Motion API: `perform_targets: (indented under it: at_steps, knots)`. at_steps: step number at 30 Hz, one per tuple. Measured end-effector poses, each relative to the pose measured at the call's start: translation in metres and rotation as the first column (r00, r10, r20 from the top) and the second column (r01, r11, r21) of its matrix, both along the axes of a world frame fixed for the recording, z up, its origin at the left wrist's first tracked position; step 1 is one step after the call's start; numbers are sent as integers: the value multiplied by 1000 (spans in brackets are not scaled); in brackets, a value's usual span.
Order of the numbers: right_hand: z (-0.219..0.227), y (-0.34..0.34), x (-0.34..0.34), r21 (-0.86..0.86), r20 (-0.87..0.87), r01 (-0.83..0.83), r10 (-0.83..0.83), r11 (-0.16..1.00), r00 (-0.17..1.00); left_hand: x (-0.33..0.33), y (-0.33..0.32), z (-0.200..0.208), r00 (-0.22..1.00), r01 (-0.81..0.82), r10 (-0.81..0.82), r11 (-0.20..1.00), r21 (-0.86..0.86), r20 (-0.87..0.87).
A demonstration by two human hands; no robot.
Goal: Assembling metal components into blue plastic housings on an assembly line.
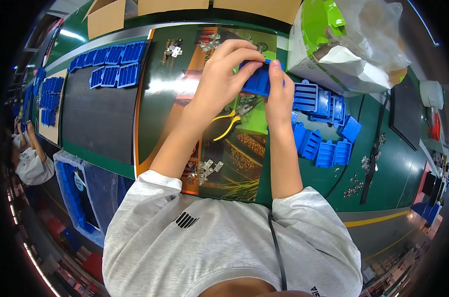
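Observation:
Both of my hands hold one blue ribbed plastic part (257,83) above the printed mat (165,119). My left hand (227,74) grips it from the left with fingers curled over its top edge. My right hand (279,94) pinches its right side. Yellow-handled pliers (229,121) lie on the mat just below my hands. A pile of the same blue parts (323,123) lies right of my right hand on the green table (382,183).
Rows of blue parts (113,64) sit on a dark mat at the left. Small metal clips (204,171) lie near my left forearm, more (212,44) at the far edge. A green-and-white box with a plastic bag (353,44) stands at the back right. Another person (31,158) sits far left.

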State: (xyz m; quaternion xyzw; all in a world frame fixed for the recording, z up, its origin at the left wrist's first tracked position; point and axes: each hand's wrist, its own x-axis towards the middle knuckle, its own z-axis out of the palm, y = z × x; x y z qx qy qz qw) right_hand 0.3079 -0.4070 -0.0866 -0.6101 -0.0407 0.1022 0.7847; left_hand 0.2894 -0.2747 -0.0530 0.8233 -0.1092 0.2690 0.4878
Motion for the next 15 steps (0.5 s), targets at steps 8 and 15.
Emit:
perform_targets:
  at_steps: [8, 15]
  knots:
    - [17, 10, -7, 20, -115, -85, 87, 996, 990, 2, 5, -4, 998, -46, 42, 991, 126, 38]
    - [14, 9, -5, -15, -163, -45, 42, 999, 986, 3, 5, -5, 994, -78, 61, 975, 208, 90]
